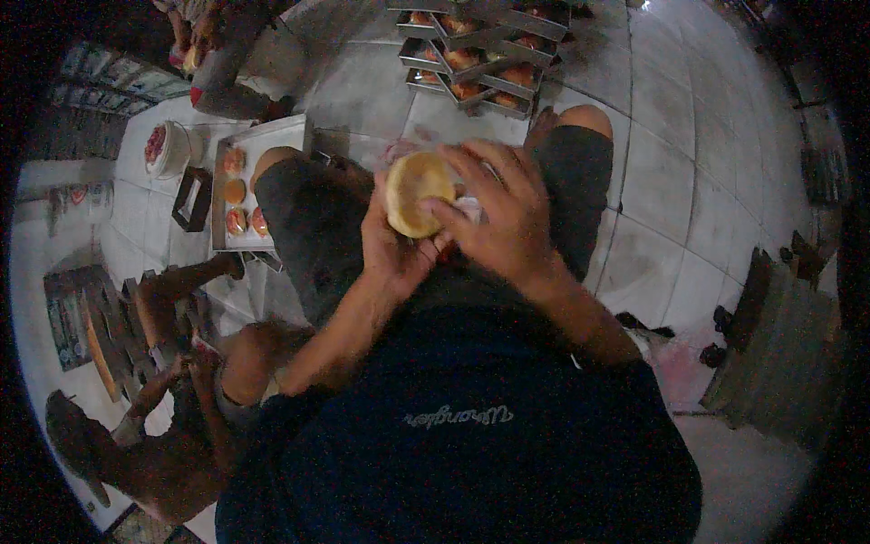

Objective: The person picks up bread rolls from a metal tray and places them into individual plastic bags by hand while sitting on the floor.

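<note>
A round, pale golden bread bun (416, 187) is held upright in front of my lap. My left hand (391, 248) cups it from the left and below. My right hand (506, 204) is on its right side, with the thumb against the bun's face and the fingers spread behind. A small whitish, shiny piece (469, 209), perhaps thin plastic, shows between my right thumb and fingers. Motion blur hides the exact fingertip contact.
By my left knee lies a shallow tray (289, 132) with several round items, some reddish and wrapped-looking. Beyond it are a dark rectangular frame (183, 197) and a white bucket (178, 155) with reddish contents. Metal trays (537, 25) of bread are stacked ahead. Other people (170, 469) sit at left.
</note>
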The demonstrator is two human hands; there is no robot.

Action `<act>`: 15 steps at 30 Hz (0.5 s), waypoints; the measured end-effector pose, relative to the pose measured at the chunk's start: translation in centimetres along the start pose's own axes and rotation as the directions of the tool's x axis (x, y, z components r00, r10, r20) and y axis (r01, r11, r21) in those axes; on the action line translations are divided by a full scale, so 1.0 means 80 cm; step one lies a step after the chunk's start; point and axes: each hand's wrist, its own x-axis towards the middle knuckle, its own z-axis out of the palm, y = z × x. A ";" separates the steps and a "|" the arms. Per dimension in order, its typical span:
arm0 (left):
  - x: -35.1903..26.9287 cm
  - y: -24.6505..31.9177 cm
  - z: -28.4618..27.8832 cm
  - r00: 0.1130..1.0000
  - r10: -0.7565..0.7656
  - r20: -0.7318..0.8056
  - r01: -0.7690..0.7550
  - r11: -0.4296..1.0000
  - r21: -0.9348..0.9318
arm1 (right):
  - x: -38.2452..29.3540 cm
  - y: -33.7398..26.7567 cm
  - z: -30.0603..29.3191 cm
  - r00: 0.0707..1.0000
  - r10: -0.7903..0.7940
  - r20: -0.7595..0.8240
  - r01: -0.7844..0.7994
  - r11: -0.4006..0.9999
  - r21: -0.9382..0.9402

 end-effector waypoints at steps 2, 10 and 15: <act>-0.032 -0.001 0.041 0.998 -0.071 -0.002 0.071 0.997 0.044 | -0.005 0.011 0.008 0.997 -0.021 0.075 0.013 0.993 0.115; -0.051 0.031 0.044 0.992 -0.068 -0.103 0.116 0.212 0.970 | -0.029 0.071 0.018 0.996 0.060 0.069 -0.058 0.998 -0.030; -0.039 0.022 -0.041 0.993 -0.107 0.051 0.075 0.900 0.428 | -0.023 0.019 -0.020 0.999 -0.010 -0.032 0.011 0.999 0.039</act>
